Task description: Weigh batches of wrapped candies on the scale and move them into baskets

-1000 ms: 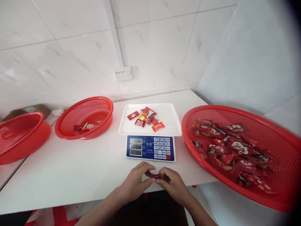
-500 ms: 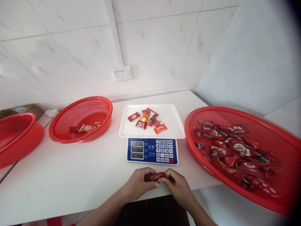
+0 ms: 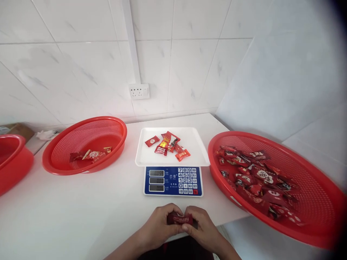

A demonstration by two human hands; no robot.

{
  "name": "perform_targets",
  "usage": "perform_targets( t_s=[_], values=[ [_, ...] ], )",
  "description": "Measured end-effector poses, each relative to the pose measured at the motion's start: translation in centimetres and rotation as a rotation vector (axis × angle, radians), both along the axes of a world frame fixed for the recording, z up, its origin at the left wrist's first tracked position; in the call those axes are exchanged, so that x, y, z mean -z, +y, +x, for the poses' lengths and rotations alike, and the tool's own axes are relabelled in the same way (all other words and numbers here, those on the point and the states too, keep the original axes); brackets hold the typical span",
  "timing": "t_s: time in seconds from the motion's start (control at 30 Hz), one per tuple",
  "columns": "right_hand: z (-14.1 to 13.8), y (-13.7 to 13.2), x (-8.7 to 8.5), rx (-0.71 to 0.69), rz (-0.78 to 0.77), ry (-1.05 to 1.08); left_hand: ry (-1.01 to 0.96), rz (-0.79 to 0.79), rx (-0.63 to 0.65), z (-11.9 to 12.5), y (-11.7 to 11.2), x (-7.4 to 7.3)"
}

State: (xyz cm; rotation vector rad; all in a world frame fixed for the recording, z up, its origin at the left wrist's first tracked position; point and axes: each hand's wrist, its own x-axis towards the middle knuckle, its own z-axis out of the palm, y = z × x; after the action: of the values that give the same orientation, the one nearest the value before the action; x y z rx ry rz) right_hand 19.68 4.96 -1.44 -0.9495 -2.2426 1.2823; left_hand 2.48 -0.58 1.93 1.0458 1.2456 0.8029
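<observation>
While both bare hands meet low at the near edge of the white table (image 3: 81,213), a dark red wrapped packet (image 3: 182,219) lies between them, in front of the weighing scale. The left hand (image 3: 160,224) is closed on the packet's left end, its thumb below and its fingers curled over the top. The right hand (image 3: 203,227) pinches the other end in a like manner, and the two thumbs nearly meet. Pale lettering shows on the wrapper, too small to read.

The electronic scale (image 3: 173,181) has a blue panel with three displays at left and a number keypad at right. Its white tray (image 3: 192,144) bears a loose cluster of small red wrapped sweets (image 3: 169,142), one set slightly apart at left. To the right, a large red perforated basket (image 3: 320,191) holds a heap of assorted red packets (image 3: 267,176) and overhangs the table edge. Left of the scale, a smaller red perforated basket (image 3: 78,139) contains a few red and cream packets (image 3: 94,155); a third red basket (image 3: 16,173) is cut off by the frame. Behind, a socket plate (image 3: 139,91) is mounted on the tiled wall (image 3: 195,21).
</observation>
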Motion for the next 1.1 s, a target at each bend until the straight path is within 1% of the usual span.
perform_targets(
  t_s=[0.1, 0.17, 0.33, 0.4, 0.43, 0.47, 0.53, 0.63, 0.67, 0.7, 0.73, 0.8, 0.83, 0.87, 0.93, 0.97, 1.0, 1.1],
  values=[
    [-0.9, -0.6, -0.8, -0.060, -0.172, 0.001, -0.034, -0.005, 0.023, -0.7, -0.3, -0.1],
    [-1.6, -1.1, -1.4, -0.075, -0.231, 0.026, -0.106, -0.013, 0.028, -1.3, -0.6, 0.1],
    [-3.1, -2.2, -1.8, -0.062, -0.184, 0.035, -0.214, -0.018, 0.033, -2.3, -1.5, 0.6],
    [-3.3, -2.4, -1.9, -0.052, -0.207, 0.050, -0.194, 0.014, 0.029, -2.6, -1.7, 0.5],
    [-3.2, -2.3, -2.0, -0.021, -0.234, 0.071, -0.150, 0.052, 0.018, -2.9, -1.8, 0.3],
    [-3.0, -2.2, -2.1, 0.035, -0.269, 0.104, -0.088, 0.099, -0.004, -3.2, -1.8, 0.1],
    [-2.3, -1.4, -2.7, 0.227, -0.329, 0.236, 0.065, 0.202, -0.087, -4.1, -1.7, -0.6],
    [-0.6, 0.4, -4.5, 0.578, -0.351, 0.616, 0.251, 0.319, -0.268, -6.1, -1.4, -1.7],
    [0.0, 1.0, -5.2, 0.657, -0.358, 0.731, 0.305, 0.343, -0.326, -6.9, -1.4, -2.0],
    [0.5, 1.5, -5.7, 0.704, -0.371, 0.806, 0.369, 0.356, -0.379, -7.7, -1.4, -2.3],
    [0.8, 1.9, -6.1, 0.721, -0.387, 0.829, 0.453, 0.363, -0.429, -8.6, -1.5, -2.4],
    [1.1, 2.2, -6.2, 0.676, -0.407, 0.747, 0.691, 0.417, -0.532, -10.6, -1.7, -2.5],
    [0.9, 2.1, -5.8, 0.625, -0.409, 0.666, 0.842, 0.485, -0.580, -11.6, -1.9, -2.4],
    [0.6, 2.0, -5.2, 0.558, -0.408, 0.570, 1.003, 0.575, -0.616, -12.6, -2.0, -2.2],
    [-0.2, 1.4, -3.7, 0.406, -0.400, 0.368, 1.310, 0.725, -0.645, -14.8, -2.2, -2.0],
    [-0.7, 1.0, -2.9, 0.338, -0.394, 0.278, 1.438, 0.747, -0.643, -15.9, -2.2, -1.8],
    [-1.2, 0.7, -2.2, 0.283, -0.386, 0.205, 1.542, 0.734, -0.635, -17.0, -2.2, -1.7],
    [-2.2, 0.0, -0.9, 0.194, -0.339, 0.098, 1.732, 0.625, -0.594, -20.6, -2.2, -1.8]
  ],
)
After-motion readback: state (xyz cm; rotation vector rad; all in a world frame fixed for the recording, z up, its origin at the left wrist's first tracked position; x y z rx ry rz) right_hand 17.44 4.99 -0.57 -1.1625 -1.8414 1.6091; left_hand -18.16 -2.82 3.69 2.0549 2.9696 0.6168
